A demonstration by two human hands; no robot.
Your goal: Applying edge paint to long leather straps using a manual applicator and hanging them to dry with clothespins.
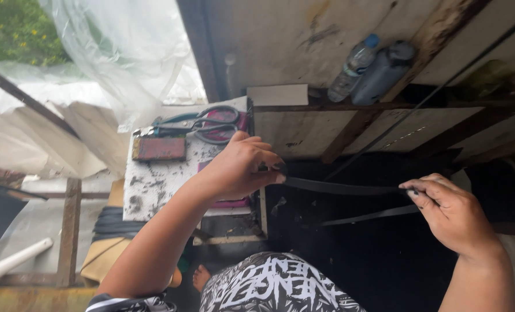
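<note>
A thin dark strip [344,188] runs level between my two hands. My left hand [243,164] pinches its left end just past the edge of a small stained white table [153,185]. My right hand [451,211] pinches the strip's right end between thumb and fingers. A second dark strip [373,215] hangs slanting below the first, toward my right hand. Both hands hover over a dark area in front of my lap.
Large scissors [202,124] and a reddish flat block [159,149] lie on the white table. Two plastic bottles [370,69] rest on a wooden ledge by the wall. Clear plastic sheeting [124,52] hangs at upper left. A white pipe [15,261] lies at lower left.
</note>
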